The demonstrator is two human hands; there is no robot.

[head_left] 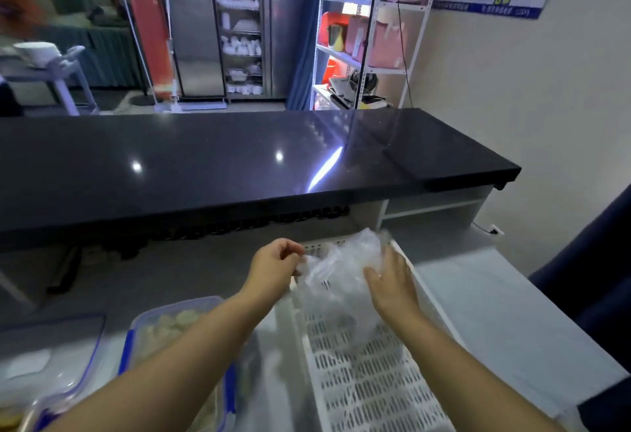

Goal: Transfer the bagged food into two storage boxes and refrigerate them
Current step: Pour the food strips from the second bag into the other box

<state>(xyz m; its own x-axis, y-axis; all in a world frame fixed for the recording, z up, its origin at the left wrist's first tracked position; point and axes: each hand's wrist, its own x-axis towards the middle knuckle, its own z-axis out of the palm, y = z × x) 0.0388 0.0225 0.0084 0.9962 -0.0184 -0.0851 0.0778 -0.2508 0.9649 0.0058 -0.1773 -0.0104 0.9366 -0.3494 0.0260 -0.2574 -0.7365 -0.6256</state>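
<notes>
Two hands handle the clear bag (341,271) over the white tray (368,380): left hand (273,264) pinches its edge, right hand (392,284) presses it, fingers flat. The storage box (170,325) left of the tray holds food; lidding probably comes next.

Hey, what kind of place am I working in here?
Probably a restaurant or café back counter: a long black countertop, a stainless cabinet stacked with white dishes, and metal shelving holding supplies behind it.

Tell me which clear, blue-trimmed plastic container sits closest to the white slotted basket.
The clear blue-clipped storage box under the left forearm, holding pale food pieces. The other blue-edged container lies farther left of the white slotted plastic basket.
</notes>
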